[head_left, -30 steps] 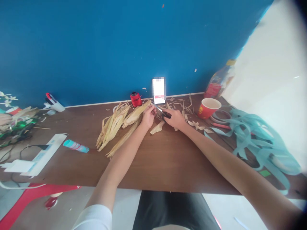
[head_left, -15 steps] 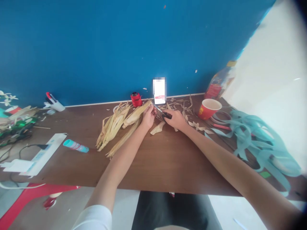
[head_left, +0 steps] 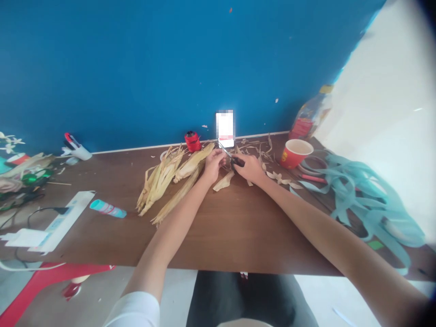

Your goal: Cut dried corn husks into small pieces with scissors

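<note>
Black-handled scissors (head_left: 226, 151) are gripped in my right hand (head_left: 250, 168), their blades pointing up and left past the fingertips of my left hand. My left hand (head_left: 214, 164) is closed in a pinch right beside the blades; whatever sits between its fingers is too small to make out. Dried corn husks (head_left: 160, 181) lie in bundles to the left, and one pale husk bundle (head_left: 194, 163) reaches up to my left hand. Below the hands rests a loose cut piece of husk (head_left: 224, 182). Husk scraps (head_left: 264, 156) are scattered behind and right of my right hand.
A lit phone (head_left: 225, 129) leans on the blue wall, with a red thread spool (head_left: 193, 141) to its left. At right are a red paper cup (head_left: 296, 153), a bottle (head_left: 308, 118) and tangled teal ribbon (head_left: 361, 195). A power strip (head_left: 63, 222) and blue tube (head_left: 108, 208) lie left.
My left hand has shifted slightly right, closer to the scissors, and its fingers have turned a little. The scissors stay in my right hand. The view has moved very slightly.
</note>
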Motion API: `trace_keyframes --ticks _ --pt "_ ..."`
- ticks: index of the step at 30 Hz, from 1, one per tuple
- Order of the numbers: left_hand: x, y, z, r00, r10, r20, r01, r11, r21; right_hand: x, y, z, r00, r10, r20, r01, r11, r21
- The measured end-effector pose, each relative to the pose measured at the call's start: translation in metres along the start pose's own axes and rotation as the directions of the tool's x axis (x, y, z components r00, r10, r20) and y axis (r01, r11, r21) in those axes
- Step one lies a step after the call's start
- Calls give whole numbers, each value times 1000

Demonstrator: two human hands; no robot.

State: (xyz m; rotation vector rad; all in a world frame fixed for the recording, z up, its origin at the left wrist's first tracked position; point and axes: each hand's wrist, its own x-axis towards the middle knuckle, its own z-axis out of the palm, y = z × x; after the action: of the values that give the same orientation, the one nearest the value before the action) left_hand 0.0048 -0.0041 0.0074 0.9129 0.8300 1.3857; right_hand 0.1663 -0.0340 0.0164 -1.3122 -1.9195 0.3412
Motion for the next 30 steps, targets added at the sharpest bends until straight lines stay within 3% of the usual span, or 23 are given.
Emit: trace_keyframes --ticks 9,19,24,30 --pt "-1 -7 -1 995 54 87 -63 991 115 2 6 3 997 38 -71 -34 998 56" --pt "-5 -5 3 995 65 76 -73 992 108 1 3 2 998 14 -58 -12 1000 21" --pt "-3 -7 1 994 70 83 -83 982 170 1 7 2 988 35 -154 -14 991 135" --pt "-3 -10 0 988 73 137 -108 958 267 3 10 1 979 101 -177 -63 976 208"
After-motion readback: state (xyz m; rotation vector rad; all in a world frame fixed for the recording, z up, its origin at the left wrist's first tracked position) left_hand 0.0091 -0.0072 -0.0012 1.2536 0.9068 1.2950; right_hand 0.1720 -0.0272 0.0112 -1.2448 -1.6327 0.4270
